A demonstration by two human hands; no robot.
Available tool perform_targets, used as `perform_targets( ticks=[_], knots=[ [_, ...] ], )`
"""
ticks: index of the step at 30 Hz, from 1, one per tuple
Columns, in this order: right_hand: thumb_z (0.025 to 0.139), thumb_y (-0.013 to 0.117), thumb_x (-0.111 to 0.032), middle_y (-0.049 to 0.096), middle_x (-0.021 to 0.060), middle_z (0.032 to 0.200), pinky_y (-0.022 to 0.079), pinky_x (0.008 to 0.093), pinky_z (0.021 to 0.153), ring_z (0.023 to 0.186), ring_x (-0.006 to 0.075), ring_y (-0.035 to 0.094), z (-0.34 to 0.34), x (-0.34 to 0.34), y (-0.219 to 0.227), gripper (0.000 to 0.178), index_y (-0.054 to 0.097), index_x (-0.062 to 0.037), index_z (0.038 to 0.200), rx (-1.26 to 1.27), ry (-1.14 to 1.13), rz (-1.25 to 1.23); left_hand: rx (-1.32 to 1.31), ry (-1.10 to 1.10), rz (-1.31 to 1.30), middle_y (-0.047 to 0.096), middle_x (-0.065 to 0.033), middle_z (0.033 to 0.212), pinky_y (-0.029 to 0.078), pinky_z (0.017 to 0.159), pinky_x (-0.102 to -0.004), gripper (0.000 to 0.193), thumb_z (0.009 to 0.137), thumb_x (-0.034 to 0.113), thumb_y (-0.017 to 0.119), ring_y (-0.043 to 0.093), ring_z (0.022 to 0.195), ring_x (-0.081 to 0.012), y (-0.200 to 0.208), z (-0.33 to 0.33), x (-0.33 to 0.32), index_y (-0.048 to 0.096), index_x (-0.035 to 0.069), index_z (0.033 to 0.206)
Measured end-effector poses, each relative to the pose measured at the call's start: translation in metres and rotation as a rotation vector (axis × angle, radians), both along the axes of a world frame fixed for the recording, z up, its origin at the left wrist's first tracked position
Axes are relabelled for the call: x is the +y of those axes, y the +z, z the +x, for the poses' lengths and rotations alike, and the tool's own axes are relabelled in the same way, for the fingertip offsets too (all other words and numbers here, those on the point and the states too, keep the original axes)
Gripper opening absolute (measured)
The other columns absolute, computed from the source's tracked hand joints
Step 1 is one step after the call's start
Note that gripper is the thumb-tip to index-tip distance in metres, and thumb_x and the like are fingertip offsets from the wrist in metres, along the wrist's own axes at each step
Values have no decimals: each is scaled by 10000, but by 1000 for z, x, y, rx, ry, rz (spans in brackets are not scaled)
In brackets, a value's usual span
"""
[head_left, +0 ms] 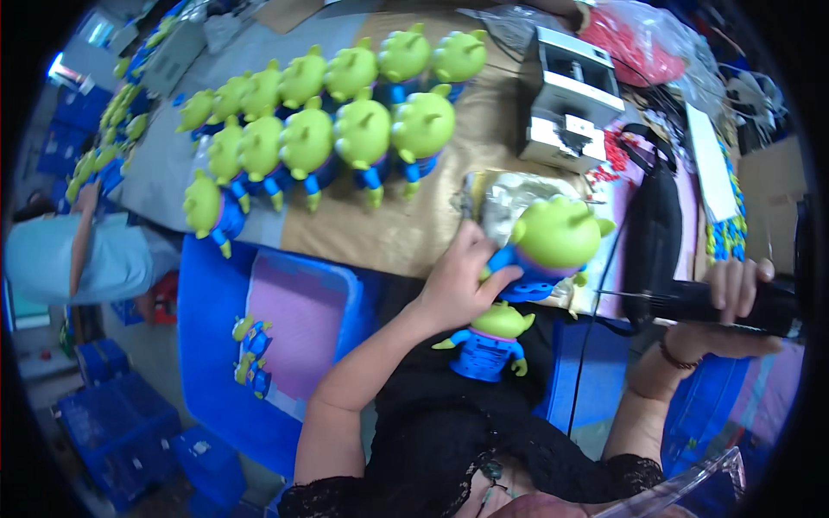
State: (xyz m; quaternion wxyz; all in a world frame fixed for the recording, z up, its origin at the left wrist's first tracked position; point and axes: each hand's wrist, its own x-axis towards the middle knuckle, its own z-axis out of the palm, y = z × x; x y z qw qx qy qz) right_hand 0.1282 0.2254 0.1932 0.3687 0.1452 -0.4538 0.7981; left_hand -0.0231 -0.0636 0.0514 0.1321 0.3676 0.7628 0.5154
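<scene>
My left hand (466, 281) is closed around the blue body of a toy figure (557, 233) with a big green head, tilted over the table's front edge. In my right hand (730, 306) is a black electric screwdriver (673, 302), held level. Its thin bit points left toward the figure's blue lower end; whether the tip touches cannot be made out. A second green and blue figure (488, 341) rests upright on my lap, just below the held one. Beyond my left hand lies crumpled clear plastic (527, 194) in a shallow tray.
Several like figures (363, 129) stand in two rows on the brown-covered table (345, 237). At the back right is a grey-white machine (570, 95). A blue bin (211, 345) with a few figures stands at the left. Another person (86, 250) sits beyond it. A cable (587, 345) hangs near my right arm.
</scene>
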Motion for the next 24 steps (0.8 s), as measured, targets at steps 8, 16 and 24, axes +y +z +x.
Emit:
perform_targets(
  ticks=[8,16,24],
  knots=[
    [760,814,-457,440,24,782,420,256,683,676,104,457,37,63,-47,791,423,57,1216,-202,-5,-184,426,1018,-48,535,-235,1322,393,1036,-419,410,965,108,558,525,1217,-329,-90,2,-221,482,-44,1339],
    [807,704,-611,454,28,798,398,256,657,672,103,453,36,55,-59,831,445,39,1258,-261,-30,-111,375,1176,-151,522,-281,1209,391,971,-467,358,966,141,566,508,1126,-432,-101,-66,-217,509,-68,1250],
    [808,596,-738,489,26,799,384,275,626,648,105,456,32,38,-67,904,473,38,1255,-316,-116,-41,660,1272,-267,497,-288,1207,383,993,-497,543,932,192,641,495,1120,-425,-107,-80,-189,387,-96,1316]
  ],
)
